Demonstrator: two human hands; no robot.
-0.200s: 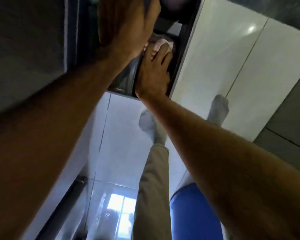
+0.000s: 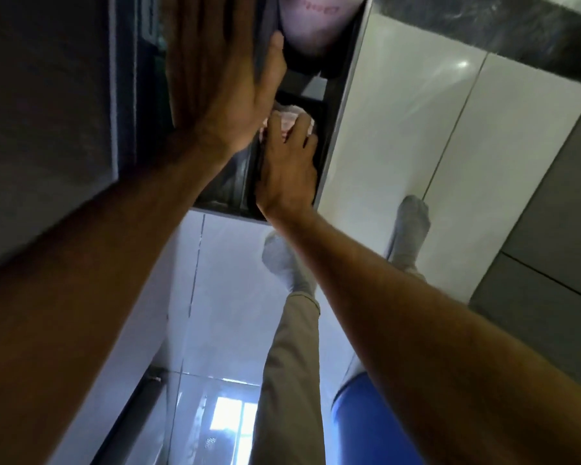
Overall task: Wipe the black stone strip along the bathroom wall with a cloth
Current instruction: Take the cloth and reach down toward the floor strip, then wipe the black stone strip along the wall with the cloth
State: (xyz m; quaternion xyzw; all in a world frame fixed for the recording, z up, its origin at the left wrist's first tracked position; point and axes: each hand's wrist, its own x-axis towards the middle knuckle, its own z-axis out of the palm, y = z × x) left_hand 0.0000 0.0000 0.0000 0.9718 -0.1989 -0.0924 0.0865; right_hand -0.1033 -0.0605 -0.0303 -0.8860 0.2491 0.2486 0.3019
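Right hand (image 2: pixel 287 172) slid nearer, cloth (image 2: pixel 291 120) pressed, black strip (image 2: pixel 322 135) running away lengthwise

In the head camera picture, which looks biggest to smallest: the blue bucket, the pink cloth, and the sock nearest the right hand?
1. Blue bucket, though it sits closer to the camera and is cut off.
2. Grey sock.
3. Pink cloth, mostly hidden under the right hand.

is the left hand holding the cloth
No, the pink cloth is under the right hand on the black stone strip; the left hand lies open and flat.
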